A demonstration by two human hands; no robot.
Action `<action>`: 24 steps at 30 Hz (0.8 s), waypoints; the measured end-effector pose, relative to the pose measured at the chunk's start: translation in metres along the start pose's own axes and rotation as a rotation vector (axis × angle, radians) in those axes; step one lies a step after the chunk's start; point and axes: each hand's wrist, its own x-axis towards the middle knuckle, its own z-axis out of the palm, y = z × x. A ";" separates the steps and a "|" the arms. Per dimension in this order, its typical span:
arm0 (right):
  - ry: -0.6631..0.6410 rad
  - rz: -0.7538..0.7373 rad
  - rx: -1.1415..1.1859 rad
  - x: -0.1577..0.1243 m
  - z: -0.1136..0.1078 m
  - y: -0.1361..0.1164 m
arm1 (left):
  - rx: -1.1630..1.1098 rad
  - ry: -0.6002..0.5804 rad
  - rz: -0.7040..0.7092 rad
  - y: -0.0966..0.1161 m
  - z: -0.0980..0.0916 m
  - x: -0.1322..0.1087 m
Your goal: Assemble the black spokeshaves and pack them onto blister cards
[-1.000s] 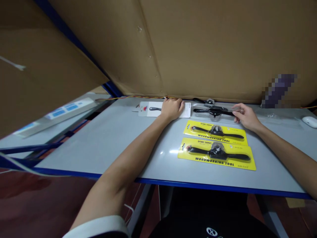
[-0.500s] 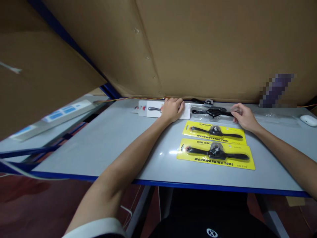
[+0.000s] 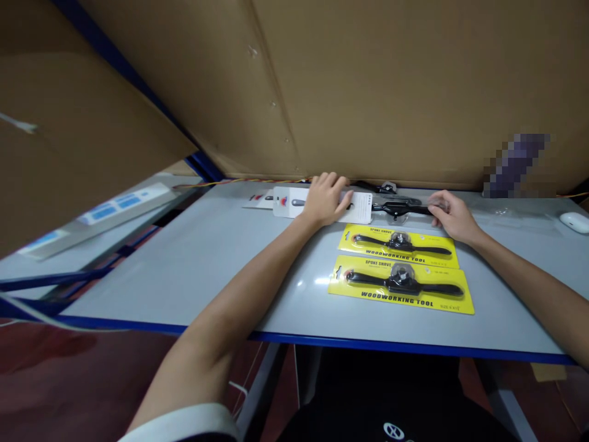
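Note:
My left hand (image 3: 324, 200) lies on a white backing card (image 3: 359, 209) at the far side of the grey table (image 3: 207, 264), fingers flat and pressing it. Its right end reaches a black spokeshave (image 3: 399, 208) in clear plastic. My right hand (image 3: 451, 215) pinches the right handle of that spokeshave. Two packed spokeshaves on yellow cards, one (image 3: 399, 242) behind the other (image 3: 401, 285), lie just in front of my hands.
Brown cardboard sheets (image 3: 368, 86) stand along the table's back and left. Another black tool (image 3: 380, 186) lies against the cardboard. A white mouse-like object (image 3: 575, 221) sits at the far right. A second grey bench (image 3: 96, 215) stands to the left. The table's blue front edge (image 3: 322, 342) is close to me.
My left hand has slid the white card to the right, up to the black spokeshave. My right hand has stayed on the tool's right handle.

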 end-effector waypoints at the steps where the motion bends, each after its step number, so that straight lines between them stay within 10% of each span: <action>1: -0.002 0.000 -0.001 0.000 0.000 0.001 | 0.009 0.003 -0.035 -0.009 -0.002 -0.002; 7: 0.103 0.094 0.039 0.002 0.003 0.002 | -0.039 -0.094 -0.125 -0.049 -0.005 -0.008; 17: 0.207 0.089 -0.050 -0.001 0.007 -0.002 | -0.030 0.011 -0.162 0.018 0.013 0.005; 24: 0.164 0.093 -0.013 -0.002 0.006 -0.007 | 0.015 -0.041 -0.118 -0.003 0.002 0.001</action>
